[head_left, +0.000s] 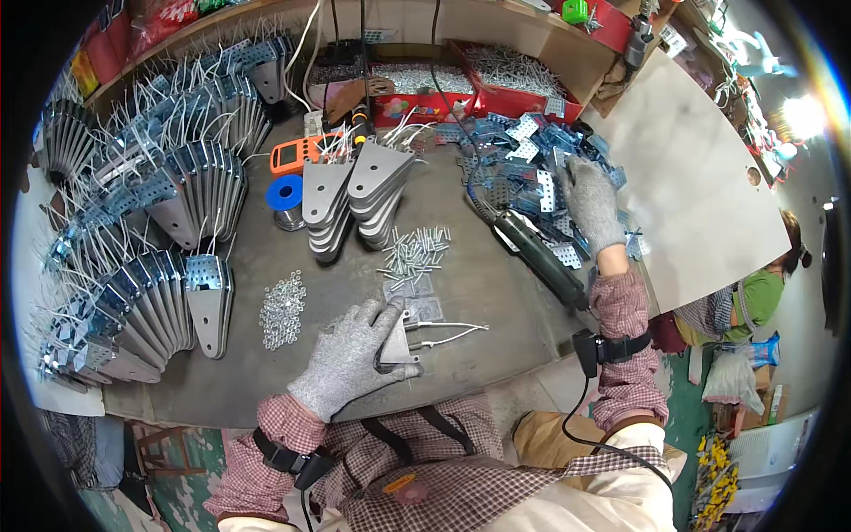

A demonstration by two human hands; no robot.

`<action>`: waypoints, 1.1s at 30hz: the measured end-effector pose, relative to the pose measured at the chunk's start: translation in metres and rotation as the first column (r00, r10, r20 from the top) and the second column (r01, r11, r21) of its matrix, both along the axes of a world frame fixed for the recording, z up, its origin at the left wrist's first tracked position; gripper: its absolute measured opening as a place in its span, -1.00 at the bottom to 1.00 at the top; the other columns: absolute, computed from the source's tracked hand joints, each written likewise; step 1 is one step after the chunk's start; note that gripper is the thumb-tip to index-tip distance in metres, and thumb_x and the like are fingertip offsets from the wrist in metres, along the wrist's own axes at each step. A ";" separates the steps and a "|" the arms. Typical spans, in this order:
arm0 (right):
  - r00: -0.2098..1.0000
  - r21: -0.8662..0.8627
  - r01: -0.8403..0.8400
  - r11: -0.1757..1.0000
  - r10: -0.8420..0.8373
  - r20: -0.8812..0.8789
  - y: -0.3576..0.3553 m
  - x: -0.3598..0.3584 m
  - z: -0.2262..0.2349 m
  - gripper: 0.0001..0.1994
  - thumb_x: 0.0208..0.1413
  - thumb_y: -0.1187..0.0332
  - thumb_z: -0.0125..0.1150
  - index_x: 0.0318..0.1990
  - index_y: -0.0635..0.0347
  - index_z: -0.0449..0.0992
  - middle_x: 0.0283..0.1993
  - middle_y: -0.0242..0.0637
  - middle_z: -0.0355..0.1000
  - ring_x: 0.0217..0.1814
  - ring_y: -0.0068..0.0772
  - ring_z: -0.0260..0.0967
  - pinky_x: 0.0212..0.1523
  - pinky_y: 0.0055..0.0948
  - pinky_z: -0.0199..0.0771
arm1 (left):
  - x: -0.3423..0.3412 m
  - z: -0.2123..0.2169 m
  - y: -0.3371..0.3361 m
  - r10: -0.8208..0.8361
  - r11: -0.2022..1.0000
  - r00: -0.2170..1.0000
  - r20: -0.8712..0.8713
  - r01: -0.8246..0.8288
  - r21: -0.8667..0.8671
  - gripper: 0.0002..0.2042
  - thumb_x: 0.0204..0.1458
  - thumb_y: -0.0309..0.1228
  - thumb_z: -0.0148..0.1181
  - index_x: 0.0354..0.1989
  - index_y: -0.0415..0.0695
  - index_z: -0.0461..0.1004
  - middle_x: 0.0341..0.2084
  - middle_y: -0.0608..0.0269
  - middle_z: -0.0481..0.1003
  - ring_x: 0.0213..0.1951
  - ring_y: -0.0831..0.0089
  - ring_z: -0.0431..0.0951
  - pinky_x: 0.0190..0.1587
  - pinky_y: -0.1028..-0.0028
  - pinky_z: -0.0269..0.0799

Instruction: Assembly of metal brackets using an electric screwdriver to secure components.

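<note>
My left hand (350, 356), in a grey glove, grips a small grey metal plate (396, 344) near the table's front edge. Two white wires (448, 335) run from the plate to the right. Beyond it lie a heap of screws (417, 255) and some flat clear squares (417, 301). To the left is a spread of small nuts (282, 309). My right hand (592, 202), gloved too, reaches into a pile of bluish perforated metal brackets (523, 177). Its fingers close at a bracket there; the fingertips are partly hidden.
Stacked grey plates (377, 177) stand mid-table beside a blue solder spool (284, 192) and an orange meter (297, 157). Rows of wired assemblies (142, 301) fill the left. A corded power screwdriver (539, 257) lies near my right forearm. Red bins (425, 106) hold hardware behind.
</note>
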State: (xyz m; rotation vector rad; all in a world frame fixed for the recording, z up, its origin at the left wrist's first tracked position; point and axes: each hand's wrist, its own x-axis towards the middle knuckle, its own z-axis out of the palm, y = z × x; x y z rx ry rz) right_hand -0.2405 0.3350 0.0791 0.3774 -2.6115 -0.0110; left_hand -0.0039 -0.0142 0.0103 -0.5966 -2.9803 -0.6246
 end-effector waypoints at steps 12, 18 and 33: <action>0.732 -0.573 -0.292 0.766 0.564 0.382 -0.131 0.162 -0.008 -0.80 0.06 0.35 0.37 -0.42 0.26 0.48 -0.60 -0.18 0.40 -0.59 -0.36 0.38 -0.48 -0.34 0.42 | 0.001 -0.007 -0.006 0.027 0.997 1.000 -0.006 -0.027 0.072 0.00 -0.19 0.26 0.41 0.35 -0.18 0.27 0.03 0.03 0.40 0.08 0.09 0.48 0.09 0.15 0.46; 0.705 -0.364 -0.319 0.875 0.476 0.526 -0.136 0.174 -0.048 -0.74 0.05 0.35 0.31 -0.16 0.24 0.43 -0.40 0.02 0.48 -0.30 0.17 0.50 -0.28 -0.05 0.49 | 0.000 -0.008 -0.003 0.014 0.995 1.000 0.001 -0.014 0.100 0.01 -0.22 0.26 0.42 0.36 -0.14 0.27 0.06 0.02 0.39 0.11 0.08 0.47 0.12 0.14 0.45; 0.789 -0.075 -0.514 0.855 0.505 0.350 -0.138 0.109 -0.061 -0.73 0.17 0.45 0.05 0.02 0.21 0.42 -0.04 -0.04 0.48 0.05 0.00 0.49 0.02 -0.10 0.52 | 0.000 -0.011 -0.002 0.004 0.994 1.000 -0.029 0.000 0.113 -0.05 -0.20 0.27 0.40 0.31 -0.12 0.34 0.01 0.05 0.42 0.06 0.08 0.51 0.07 0.13 0.47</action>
